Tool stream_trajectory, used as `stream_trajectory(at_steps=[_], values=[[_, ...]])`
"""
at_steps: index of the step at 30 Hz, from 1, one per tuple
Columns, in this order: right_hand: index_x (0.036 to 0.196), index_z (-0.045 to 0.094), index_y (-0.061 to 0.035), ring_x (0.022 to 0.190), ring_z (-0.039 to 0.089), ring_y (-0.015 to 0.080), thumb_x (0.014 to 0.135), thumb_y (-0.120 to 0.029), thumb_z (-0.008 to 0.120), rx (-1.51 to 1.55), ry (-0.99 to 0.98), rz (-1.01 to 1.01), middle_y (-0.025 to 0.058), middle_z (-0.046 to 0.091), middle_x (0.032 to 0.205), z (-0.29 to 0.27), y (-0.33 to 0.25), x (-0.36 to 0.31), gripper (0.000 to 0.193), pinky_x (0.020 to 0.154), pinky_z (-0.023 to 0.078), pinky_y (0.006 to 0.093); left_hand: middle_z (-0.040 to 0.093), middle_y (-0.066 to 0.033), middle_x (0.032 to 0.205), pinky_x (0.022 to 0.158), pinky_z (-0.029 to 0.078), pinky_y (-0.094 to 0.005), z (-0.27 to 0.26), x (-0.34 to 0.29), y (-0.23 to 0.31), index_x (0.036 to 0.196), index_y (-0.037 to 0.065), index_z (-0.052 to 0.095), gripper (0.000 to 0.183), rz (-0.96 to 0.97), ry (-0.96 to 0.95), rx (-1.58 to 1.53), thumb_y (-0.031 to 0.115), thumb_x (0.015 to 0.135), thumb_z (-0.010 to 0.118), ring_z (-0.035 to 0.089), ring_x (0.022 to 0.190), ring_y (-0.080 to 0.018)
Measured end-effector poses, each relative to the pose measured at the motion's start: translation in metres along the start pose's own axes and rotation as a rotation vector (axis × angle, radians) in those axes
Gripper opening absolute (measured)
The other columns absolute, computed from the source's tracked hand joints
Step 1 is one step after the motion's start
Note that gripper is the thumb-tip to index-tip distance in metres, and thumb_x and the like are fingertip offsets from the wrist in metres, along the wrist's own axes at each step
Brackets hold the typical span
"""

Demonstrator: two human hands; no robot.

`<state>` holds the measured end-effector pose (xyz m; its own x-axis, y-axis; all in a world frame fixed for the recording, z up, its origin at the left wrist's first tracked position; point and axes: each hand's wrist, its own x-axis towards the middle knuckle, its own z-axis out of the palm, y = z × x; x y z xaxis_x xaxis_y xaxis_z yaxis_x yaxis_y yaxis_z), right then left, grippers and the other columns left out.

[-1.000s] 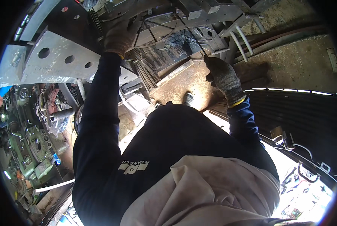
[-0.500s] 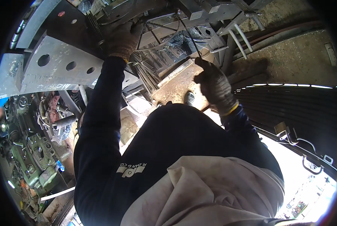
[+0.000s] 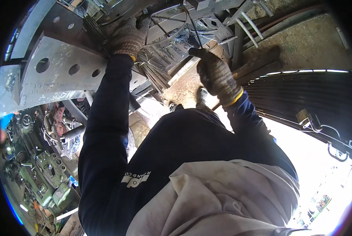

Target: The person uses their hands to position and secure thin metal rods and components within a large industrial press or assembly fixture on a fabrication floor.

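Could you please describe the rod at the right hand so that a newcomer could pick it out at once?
Find the dark ribbed panel on the right, then the right gloved hand to its left. From that hand, a thin dark rod runs up the picture. Unlike the bundled rods lower left, it is single.

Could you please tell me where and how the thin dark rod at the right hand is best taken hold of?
Probably by the near end of the thin dark rod, from the person's side, in a closed grip: it is slender, slants toward the person and meets the right hand there, while its far end shows beside metal beams.
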<state>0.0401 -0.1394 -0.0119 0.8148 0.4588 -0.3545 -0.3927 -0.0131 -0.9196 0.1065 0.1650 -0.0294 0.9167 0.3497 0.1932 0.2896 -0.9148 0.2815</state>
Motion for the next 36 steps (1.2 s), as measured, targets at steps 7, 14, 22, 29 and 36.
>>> stream_trajectory(at_steps=[7,14,22,29,36], values=[[0.134,0.061,-0.0117,0.052,0.048,0.0076,0.104,-0.039,0.054,0.141,0.05,0.013,-0.0028,0.051,0.07,0.007,-0.001,0.014,0.041,0.046,0.04,0.0248,0.07,-0.0216,0.118,0.094,0.052,-0.0507,0.002,0.0,0.006,0.122,0.013,0.069,0.056,0.051,0.081,-0.016,0.059,0.094,0.055,0.067,0.11,-0.041],[0.138,0.054,-0.0124,0.053,0.048,0.013,0.105,-0.059,0.045,0.593,0.397,-0.118,0.0007,0.056,0.077,0.122,0.032,0.056,0.058,0.047,0.042,0.031,0.073,-0.02,0.106,0.087,0.054,-0.0496,0.007,0.0,0.006,0.107,0.009,0.074,0.051,0.174,0.192,-0.108,0.056,0.092,0.06,0.07,0.1,-0.0394],[0.122,0.066,-0.0094,0.049,0.05,0.0101,0.102,-0.024,0.055,0.017,0.056,-0.116,-0.0005,0.054,0.066,0.005,-0.01,0.055,0.027,0.046,0.042,0.0264,0.072,-0.0206,0.106,0.087,0.053,-0.0501,-0.005,0.001,0.007,0.103,0.008,0.073,0.048,0.111,0.095,-0.114,0.053,0.093,0.061,0.069,0.1,-0.0403],[0.133,0.057,-0.0079,0.057,0.055,0.0151,0.099,-0.042,0.061,0.583,0.243,-0.001,0.0056,0.059,0.075,0.031,0.015,0.079,0.048,0.052,0.049,0.0311,0.072,-0.0216,0.106,0.088,0.053,-0.0504,-0.002,-0.002,0.007,0.103,0.005,0.072,0.048,0.169,0.107,-0.047,0.051,0.094,0.06,0.068,0.102,-0.0417],[0.136,0.051,-0.0079,0.07,0.065,0.0203,0.106,-0.048,0.048,0.528,0.328,-0.167,0.0109,0.064,0.088,0.083,0.06,0.122,0.05,0.061,0.056,0.0374,0.072,-0.0214,0.106,0.089,0.053,-0.0491,0.0,-0.001,0.001,0.105,0.006,0.073,0.046,0.198,0.091,-0.113,0.049,0.091,0.065,0.068,0.102,-0.0404]])
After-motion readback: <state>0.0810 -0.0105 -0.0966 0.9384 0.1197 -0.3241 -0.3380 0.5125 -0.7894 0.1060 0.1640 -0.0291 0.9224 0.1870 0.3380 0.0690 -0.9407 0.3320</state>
